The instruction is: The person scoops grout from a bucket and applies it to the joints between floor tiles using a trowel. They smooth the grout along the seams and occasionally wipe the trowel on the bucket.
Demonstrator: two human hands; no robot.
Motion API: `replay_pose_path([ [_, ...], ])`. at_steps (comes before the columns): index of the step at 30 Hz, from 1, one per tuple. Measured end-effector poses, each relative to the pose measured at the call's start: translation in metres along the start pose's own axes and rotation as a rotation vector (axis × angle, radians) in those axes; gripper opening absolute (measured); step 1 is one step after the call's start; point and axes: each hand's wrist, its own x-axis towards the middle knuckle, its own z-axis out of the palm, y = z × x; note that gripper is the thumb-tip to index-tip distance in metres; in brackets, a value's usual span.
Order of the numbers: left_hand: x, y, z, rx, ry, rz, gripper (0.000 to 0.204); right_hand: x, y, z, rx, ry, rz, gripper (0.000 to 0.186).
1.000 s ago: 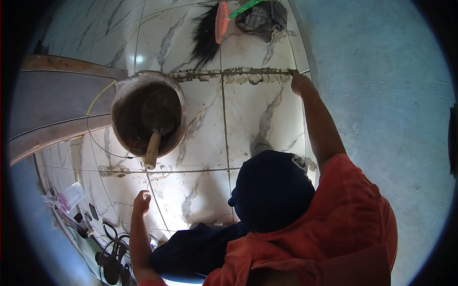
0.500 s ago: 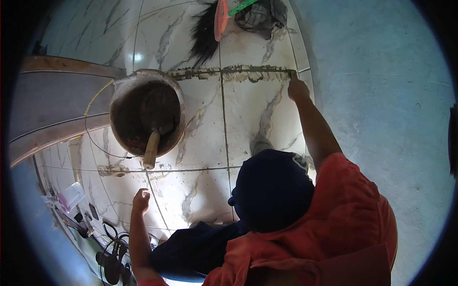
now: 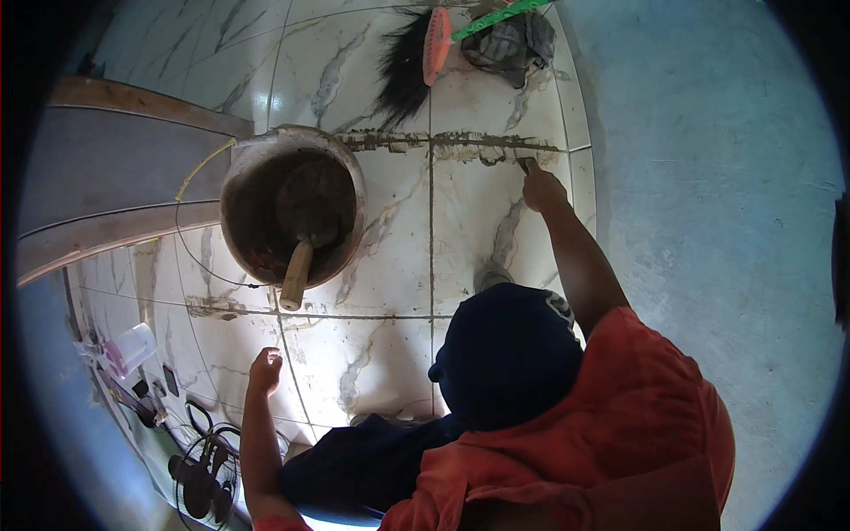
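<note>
My right hand [image 3: 544,190] grips a small dark flat tool [image 3: 526,165] just below the right end of a mortar-smeared joint [image 3: 469,142] between white marble-patterned tiles [image 3: 381,221]. My left hand [image 3: 268,365] hangs at the lower left with fingers loosely curled and apart, nothing visible in them. Left of the smeared joint stands a bucket [image 3: 232,221] with dark mortar inside and a wooden-handled tool [image 3: 297,273] lying in it. My red sleeve and navy-clad leg show below, along with a round navy shape [image 3: 509,354] that I cannot clearly make out.
A broom [image 3: 405,66] with a pink head and green handle lies by grey crumpled material [image 3: 507,49]. A painted wall [image 3: 699,221] borders the right. A wood-edged grey panel [image 3: 115,164] is at left; a clear container [image 3: 131,350], cables and a fan [image 3: 202,478] sit lower left.
My right hand with the tool has moved left and downward from the joint's right end. The view has shifted slightly, with the floor appearing farther right. My left hand looks much the same.
</note>
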Motion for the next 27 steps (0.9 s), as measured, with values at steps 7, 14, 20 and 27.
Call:
replay_pose_path([
  [7,0.008,0.015,0.003,0.032,-0.042,0.022,0.028,0.042,-0.017,-0.008,0.02,0.004,-0.06,0.058],
  [14,-0.007,-0.018,0.003,0.003,-0.035,0.002,0.028,-0.025,-0.045,-0.01,-0.092,-0.109,-0.136,0.054],
  [20,0.0,-0.017,0.001,-0.056,0.013,0.02,0.028,-0.028,-0.033,-0.01,-0.341,-0.103,-0.319,0.049],
  [27,-0.009,-0.021,0.0,0.005,-0.043,-0.009,0.03,-0.023,-0.015,-0.033,-0.264,-0.106,-0.148,0.048],
])
